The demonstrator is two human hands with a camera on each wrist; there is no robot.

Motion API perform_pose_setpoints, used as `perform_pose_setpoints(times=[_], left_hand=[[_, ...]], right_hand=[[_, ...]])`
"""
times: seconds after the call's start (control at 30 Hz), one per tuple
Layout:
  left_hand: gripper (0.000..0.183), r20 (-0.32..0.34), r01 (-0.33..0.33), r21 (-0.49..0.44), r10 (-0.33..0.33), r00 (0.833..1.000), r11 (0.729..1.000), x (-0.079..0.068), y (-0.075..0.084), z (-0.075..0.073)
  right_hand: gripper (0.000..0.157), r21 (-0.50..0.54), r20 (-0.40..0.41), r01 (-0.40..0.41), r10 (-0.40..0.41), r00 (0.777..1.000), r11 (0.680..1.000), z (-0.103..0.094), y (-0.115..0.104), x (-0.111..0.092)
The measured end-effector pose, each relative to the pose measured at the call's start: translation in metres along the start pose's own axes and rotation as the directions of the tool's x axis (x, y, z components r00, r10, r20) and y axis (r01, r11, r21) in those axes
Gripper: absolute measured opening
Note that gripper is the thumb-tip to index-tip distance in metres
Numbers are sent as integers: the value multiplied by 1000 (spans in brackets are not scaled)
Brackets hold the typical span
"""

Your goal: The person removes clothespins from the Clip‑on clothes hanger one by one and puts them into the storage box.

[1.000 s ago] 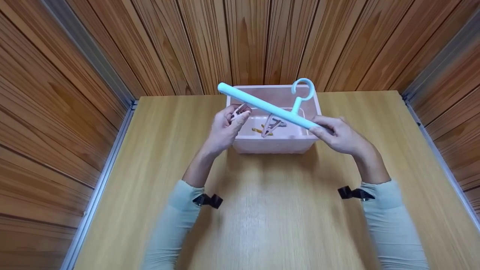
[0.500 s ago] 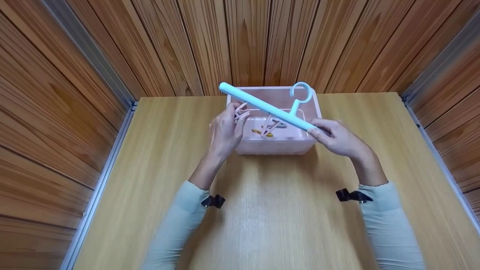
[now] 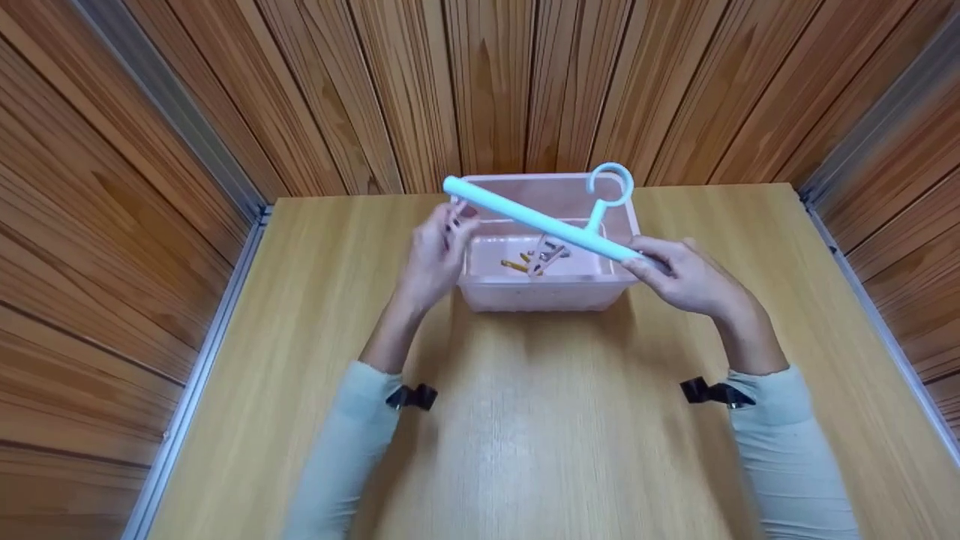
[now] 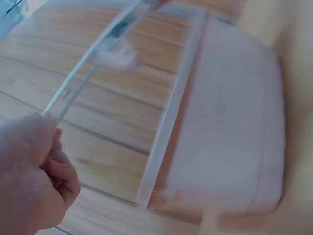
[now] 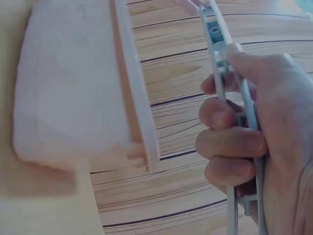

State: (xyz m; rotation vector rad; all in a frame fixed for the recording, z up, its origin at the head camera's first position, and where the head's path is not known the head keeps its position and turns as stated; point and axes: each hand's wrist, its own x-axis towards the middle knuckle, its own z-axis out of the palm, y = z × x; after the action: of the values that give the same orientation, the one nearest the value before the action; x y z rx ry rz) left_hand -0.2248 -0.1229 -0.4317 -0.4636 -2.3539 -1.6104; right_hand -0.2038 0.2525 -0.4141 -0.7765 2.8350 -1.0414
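A light-blue clothes hanger [image 3: 525, 215] slants above the pink bin [image 3: 547, 295], its hook up and its left end higher. My right hand [image 3: 686, 277] grips the hanger's right end; the right wrist view shows the fingers [image 5: 230, 142] curled round its hollow bar. At the opposite end my left hand [image 3: 431, 259] pinches a pale pink clothespin [image 3: 453, 214], mostly covered by the fingers. Another pink clothespin [image 3: 547, 259] hangs from the bar near its middle. The left wrist view is blurred and does not show the pinched clothespin clearly beside the left hand [image 4: 34, 171].
Yellow [image 3: 514, 265] and grey clothespins [image 3: 564, 253] lie on the bin's floor. The bin stands at the back of a wooden table [image 3: 510, 435], close to the plank wall [image 3: 495, 90]. Metal-edged side walls flank the table.
My left hand has shifted left and slightly up, bringing its clothespin from beside the bar to the hanger's left end. The hanger has moved slightly; my right hand keeps its grip.
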Motion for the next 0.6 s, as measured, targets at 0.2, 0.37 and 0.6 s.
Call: perform_pose_setpoints(times=[0.2, 0.37, 0.6], left_hand=[[32, 154, -3, 66, -7, 988, 998, -2, 6, -5], [34, 147, -37, 19, 34, 989, 999, -3, 6, -1], [34, 133, -67, -99, 80, 988, 993, -4, 3, -6]], right_hand=[[11, -22, -74, 14, -15, 997, 1000, 3, 10, -7], [10, -9, -100, 42, -43, 994, 999, 10, 6, 2], [9, -9, -150, 59, -60, 987, 998, 10, -1, 10]])
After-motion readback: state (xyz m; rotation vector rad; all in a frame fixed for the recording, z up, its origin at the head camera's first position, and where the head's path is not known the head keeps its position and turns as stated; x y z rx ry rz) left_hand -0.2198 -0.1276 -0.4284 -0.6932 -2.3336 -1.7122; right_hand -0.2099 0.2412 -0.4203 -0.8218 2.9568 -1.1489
